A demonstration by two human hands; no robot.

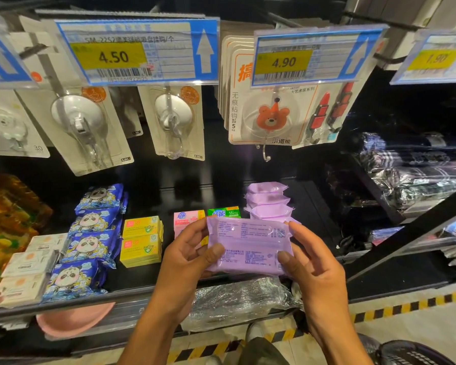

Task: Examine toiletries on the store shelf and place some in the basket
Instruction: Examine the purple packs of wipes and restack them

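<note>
While both hands hold it over the shelf (221, 285) edge, the purple pack (249, 246) shows its printed back. Left hand (187, 262) and right hand (311, 262) each curl around an end, thumbs pressed on its face.

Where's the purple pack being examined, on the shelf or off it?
Off it: the purple pack is held before the shelf, left hand and right hand gripping its ends.

lilac packet (249, 246), yellow boxes (140, 241), blue panda packs (90, 243)
</note>
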